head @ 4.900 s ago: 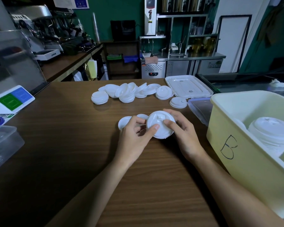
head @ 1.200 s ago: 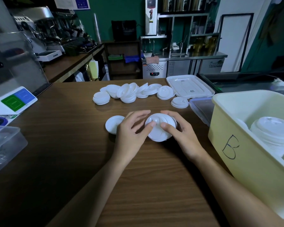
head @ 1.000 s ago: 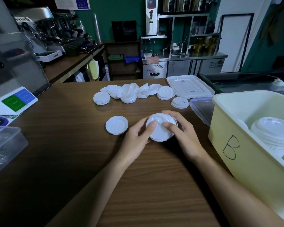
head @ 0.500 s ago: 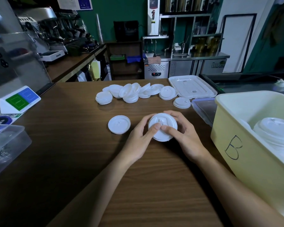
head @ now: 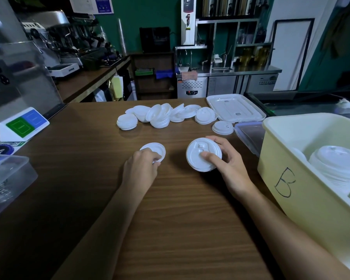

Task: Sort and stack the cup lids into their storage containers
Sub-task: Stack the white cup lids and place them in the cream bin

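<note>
Domed lids (head: 200, 158), nested and tilted, are at mid-worktop (head: 180, 209), gripped by the right hand (head: 228, 164) with thumb on top and fingers curled round the far rim. To their left, the left hand (head: 139, 168) pinches a flat lid (head: 156, 148). Loose lids (head: 162, 117) heap farther back. At right, a yellow bin (head: 291, 188) marked B holds stacked lids (head: 335, 164).

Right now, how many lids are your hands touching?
2. A flat lid lies on the table, its near edge pinched by the left hand. A domed lid is gripped in the right hand, thumb on top. More may be nested unseen under the domed one.
</note>
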